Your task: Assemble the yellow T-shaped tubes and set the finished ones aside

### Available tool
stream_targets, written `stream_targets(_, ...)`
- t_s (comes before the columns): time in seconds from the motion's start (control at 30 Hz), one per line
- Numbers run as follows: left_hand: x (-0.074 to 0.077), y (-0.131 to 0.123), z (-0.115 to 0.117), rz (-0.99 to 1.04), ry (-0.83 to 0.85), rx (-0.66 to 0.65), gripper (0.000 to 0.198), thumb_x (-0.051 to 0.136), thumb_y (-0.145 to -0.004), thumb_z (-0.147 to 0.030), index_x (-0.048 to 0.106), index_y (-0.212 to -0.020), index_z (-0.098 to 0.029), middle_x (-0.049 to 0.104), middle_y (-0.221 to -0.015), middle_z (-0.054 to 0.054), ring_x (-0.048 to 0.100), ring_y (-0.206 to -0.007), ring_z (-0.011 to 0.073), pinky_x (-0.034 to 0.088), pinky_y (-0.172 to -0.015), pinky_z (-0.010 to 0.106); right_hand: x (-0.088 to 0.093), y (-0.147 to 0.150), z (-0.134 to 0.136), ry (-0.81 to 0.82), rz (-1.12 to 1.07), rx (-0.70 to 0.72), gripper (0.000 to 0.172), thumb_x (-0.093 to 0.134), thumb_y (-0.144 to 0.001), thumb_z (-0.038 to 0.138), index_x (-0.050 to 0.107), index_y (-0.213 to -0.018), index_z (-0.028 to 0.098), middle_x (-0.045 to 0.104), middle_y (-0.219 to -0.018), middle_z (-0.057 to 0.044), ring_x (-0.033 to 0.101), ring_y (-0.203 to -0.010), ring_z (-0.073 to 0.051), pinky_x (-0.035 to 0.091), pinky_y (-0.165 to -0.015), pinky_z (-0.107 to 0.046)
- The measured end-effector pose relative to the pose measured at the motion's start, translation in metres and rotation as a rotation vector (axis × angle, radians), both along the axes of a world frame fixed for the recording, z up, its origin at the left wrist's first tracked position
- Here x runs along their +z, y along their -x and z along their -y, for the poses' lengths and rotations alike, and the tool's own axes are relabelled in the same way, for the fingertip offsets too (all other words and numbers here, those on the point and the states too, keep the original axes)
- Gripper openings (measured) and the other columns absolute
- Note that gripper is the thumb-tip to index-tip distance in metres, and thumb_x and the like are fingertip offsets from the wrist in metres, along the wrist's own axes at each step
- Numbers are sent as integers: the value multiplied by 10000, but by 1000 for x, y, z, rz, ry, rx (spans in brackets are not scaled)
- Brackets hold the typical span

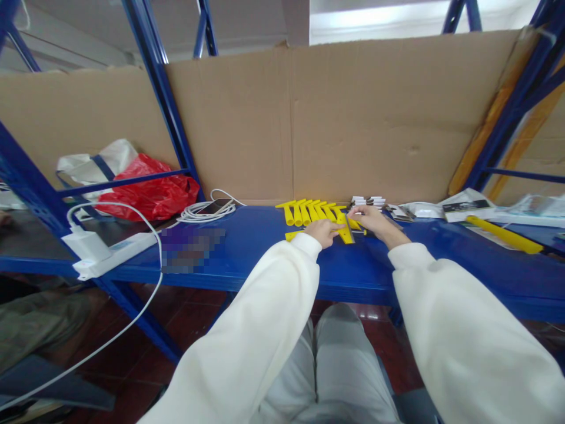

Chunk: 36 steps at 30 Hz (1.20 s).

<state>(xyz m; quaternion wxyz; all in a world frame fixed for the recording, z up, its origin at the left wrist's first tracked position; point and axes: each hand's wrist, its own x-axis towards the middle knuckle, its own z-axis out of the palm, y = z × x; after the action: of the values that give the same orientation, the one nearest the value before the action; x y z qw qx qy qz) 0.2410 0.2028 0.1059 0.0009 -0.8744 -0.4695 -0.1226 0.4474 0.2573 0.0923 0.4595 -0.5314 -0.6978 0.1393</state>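
Note:
Several yellow plastic scrapers [309, 211] lie in a row on the blue shelf [256, 247], handles pointing away from me. My left hand [323, 231] is closed, with its fingers pinching one yellow scraper [345, 229] that lies nearer me. My right hand [369, 219] rests beside it, fingers curled on the same scraper's far end. Both arms wear white sleeves. A small stack of black-and-white flat pieces [368, 201] sits just behind my right hand.
A white power strip [110, 252] with charger and cable sits at the left, beside a coiled white cable [203, 211] and a red bag [150, 193]. Packets [468, 207] and a long yellow tool [505, 234] lie to the right. Cardboard [353, 118] backs the shelf.

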Motion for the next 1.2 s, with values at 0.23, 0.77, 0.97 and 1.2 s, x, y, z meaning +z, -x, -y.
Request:
stream_targets(0.23,1,-2,4,-40,-45,-35,475,527,-1106,-251,699,-1532,-371,758,-1406,88,712,-1349,265,548,-1140,332,0,7,4,21,1,67,161,698,-751,238,627,-608,255,718,-765,-31,718,-923,-262,583,-999,-424)
stream_targets(0.77,0,-2,4,-91,-88,-67,494,504,-1099,-240,694,-1541,-351,764,-1308,126,726,-1291,289,584,-1067,360,2,1,-2,-42,215,49,153,692,-782,221,647,-642,263,724,-818,-49,703,-978,-282,540,-1085,-468)
stream_targets(0.97,2,-2,6,-69,-91,-49,483,517,-1096,-239,708,-1519,-372,761,-1315,110,725,-1287,275,585,-1080,355,-8,4,-7,-25,54,11,78,685,-760,237,626,-715,261,702,-833,-29,691,-970,-266,566,-1036,-453)
stream_targets(1.2,2,-3,6,-68,-67,-42,506,479,-1118,-228,664,-1570,-362,758,-1389,100,710,-1351,269,554,-1149,359,-16,8,-13,9,-125,29,171,692,-729,218,560,-826,269,652,-895,-16,668,-1007,-247,563,-1042,-433)
